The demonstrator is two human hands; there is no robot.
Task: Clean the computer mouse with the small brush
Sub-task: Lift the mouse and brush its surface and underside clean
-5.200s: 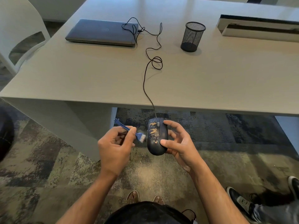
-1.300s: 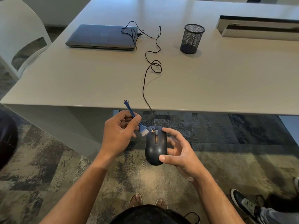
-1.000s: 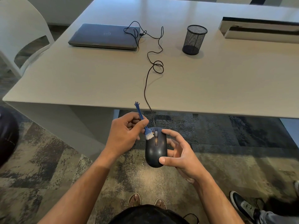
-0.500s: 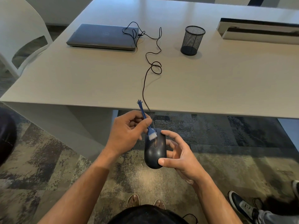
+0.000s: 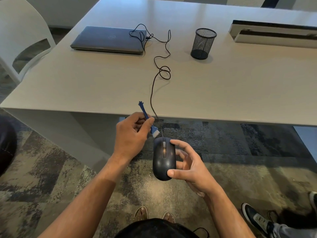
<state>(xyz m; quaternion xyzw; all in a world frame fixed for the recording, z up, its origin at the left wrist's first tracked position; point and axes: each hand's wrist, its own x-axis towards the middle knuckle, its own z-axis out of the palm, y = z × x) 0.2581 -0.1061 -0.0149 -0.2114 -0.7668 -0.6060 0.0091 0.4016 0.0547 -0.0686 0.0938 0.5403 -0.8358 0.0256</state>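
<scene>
A black wired computer mouse [image 5: 163,160] is held in front of the table's near edge, above the carpet. My right hand [image 5: 188,164] grips it from the right, thumb on its rear and a finger on its front. My left hand [image 5: 132,134] pinches a small blue brush [image 5: 148,120] by its handle. The white bristles point down and sit just above the front left of the mouse. Its top looks dark and smooth. The mouse cable [image 5: 157,79] runs up over the table.
On the grey table [image 5: 240,86] lie a closed laptop [image 5: 109,39], a black mesh pen cup [image 5: 203,43] and a long white box [image 5: 274,34]. A white chair [image 5: 20,31] stands at the left. Another person's shoe [image 5: 257,219] is at the lower right.
The tan dust seen on the mouse 5 seconds ago is gone. In the last half second the brush lifted off the mouse's front toward the table edge; the right hand kept its hold.
</scene>
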